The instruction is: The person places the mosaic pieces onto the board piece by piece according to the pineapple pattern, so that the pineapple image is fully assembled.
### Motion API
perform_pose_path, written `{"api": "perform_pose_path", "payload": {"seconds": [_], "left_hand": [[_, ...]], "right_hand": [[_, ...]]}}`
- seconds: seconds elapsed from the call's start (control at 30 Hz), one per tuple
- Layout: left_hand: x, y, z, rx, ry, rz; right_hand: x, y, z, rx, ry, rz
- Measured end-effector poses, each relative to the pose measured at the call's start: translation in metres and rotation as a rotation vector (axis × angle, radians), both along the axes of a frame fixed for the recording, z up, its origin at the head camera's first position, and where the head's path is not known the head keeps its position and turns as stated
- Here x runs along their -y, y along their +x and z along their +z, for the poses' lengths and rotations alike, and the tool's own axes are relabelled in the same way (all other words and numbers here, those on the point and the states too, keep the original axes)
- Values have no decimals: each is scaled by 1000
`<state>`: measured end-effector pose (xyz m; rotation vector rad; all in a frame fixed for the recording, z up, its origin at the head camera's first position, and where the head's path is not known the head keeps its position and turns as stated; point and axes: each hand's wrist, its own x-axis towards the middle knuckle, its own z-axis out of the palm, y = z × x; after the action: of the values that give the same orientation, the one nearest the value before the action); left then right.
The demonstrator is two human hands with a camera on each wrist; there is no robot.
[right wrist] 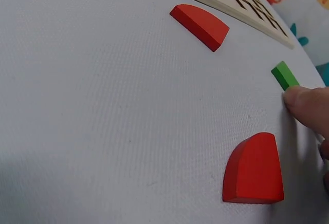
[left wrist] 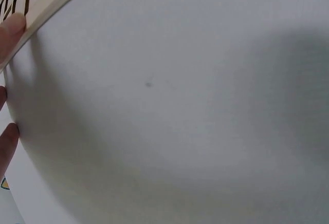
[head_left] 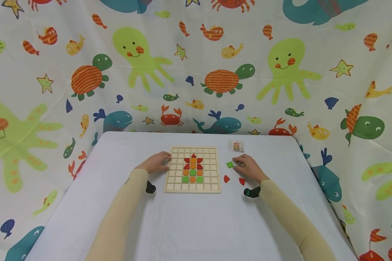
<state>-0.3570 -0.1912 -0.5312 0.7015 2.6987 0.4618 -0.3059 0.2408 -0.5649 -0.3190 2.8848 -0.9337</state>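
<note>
A wooden grid board [head_left: 178, 185] lies on the white table, with red, orange and green blocks set in a figure in its middle cells. My left hand [head_left: 155, 163] rests at the board's left edge. In the left wrist view its thumb [left wrist: 14, 24] touches the rim, and two other fingertips show lower down. To the right of the board, my right hand [head_left: 249, 168] pinches a green square block [head_left: 229, 165] by its near side, down at the table. Two red quarter-round blocks lie closer to me, one to the left [right wrist: 201, 24] and one to the right [right wrist: 254, 172].
A small pattern card [head_left: 236, 145] lies behind the right hand, near the table's far edge. Dark wrist cameras sit under the left wrist [head_left: 151, 187] and right wrist [head_left: 252, 192]. A sea-animal print curtain [head_left: 189, 47] hangs behind the table.
</note>
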Motion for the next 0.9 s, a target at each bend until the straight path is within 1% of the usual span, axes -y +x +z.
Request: {"api": "perform_pose_path", "payload": {"seconds": [0.2,0.27,0.43,0.47,0.53,0.73,0.9], "left_hand": [[0,0,0,0,-4,1],[0,0,1,0,-6,0],[0,2,2,1,1,-5],[0,2,2,1,2,-6],[0,2,3,-4,3,-13],[0,2,4,-5,2,-12],[0,2,3,-4,5,-8]], "right_hand": [[3,-1,-2,5,0,-12],[4,-2,-2,-1,9,1],[6,-3,-4,-25,39,67],[7,-4,-4,-26,38,69],[9,-4,-5,-33,34,60],[14,-3,-5,-38,34,-4],[16,-3,-4,-42,32,-1]]}}
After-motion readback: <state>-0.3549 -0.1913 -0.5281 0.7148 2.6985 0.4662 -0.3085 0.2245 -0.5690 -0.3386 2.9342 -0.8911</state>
